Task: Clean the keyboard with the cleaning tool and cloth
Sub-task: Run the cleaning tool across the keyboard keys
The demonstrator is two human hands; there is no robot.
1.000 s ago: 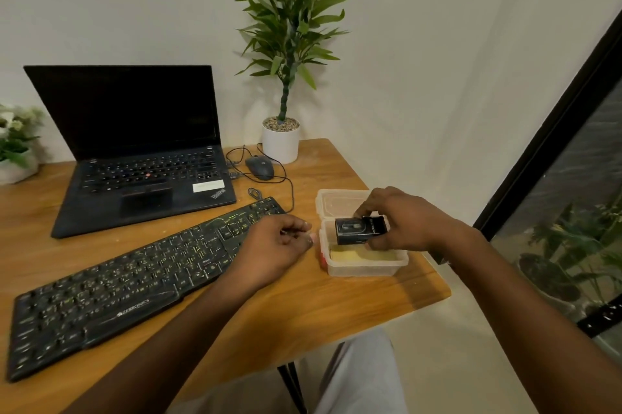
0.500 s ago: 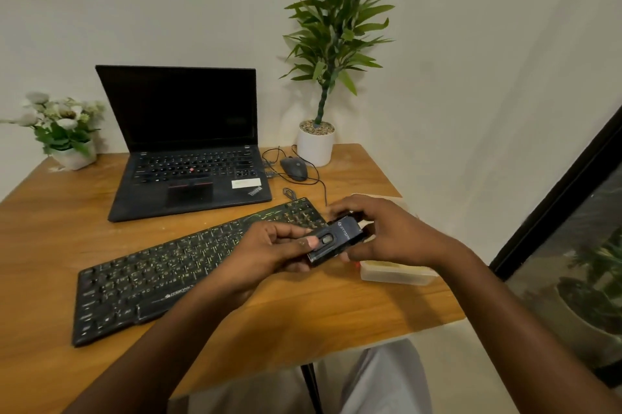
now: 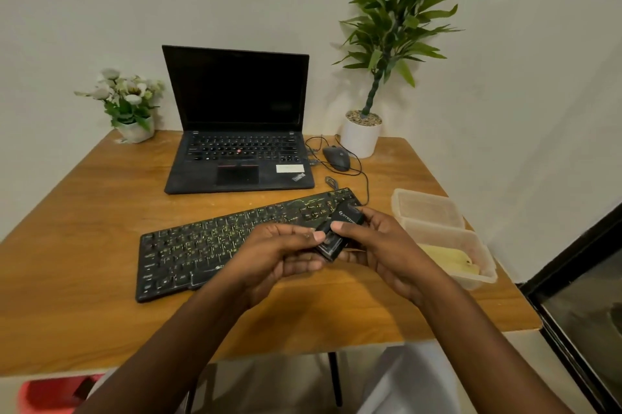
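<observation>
A black keyboard [image 3: 215, 245] lies slanted across the wooden desk [image 3: 84, 245]. Just above its right end I hold a small black cleaning tool [image 3: 343, 223] with both hands. My left hand [image 3: 279, 255] pinches the tool's near end with thumb and fingers. My right hand [image 3: 383, 245] wraps its far end from the right. A yellow cloth [image 3: 451, 260] lies inside the clear plastic box [image 3: 471, 238] to the right of my hands.
An open black laptop [image 3: 239, 130] stands behind the keyboard. A wired mouse [image 3: 336, 158] and a tall potted plant [image 3: 361, 134] sit at the back right, a small flower pot [image 3: 134, 117] at the back left. The desk's right edge borders a dark window frame [image 3: 572, 295].
My right hand lifted the cleaning tool out of the plastic box and brought it left; my left hand rose off the keyboard and took hold of its other end. The view also shifted.
</observation>
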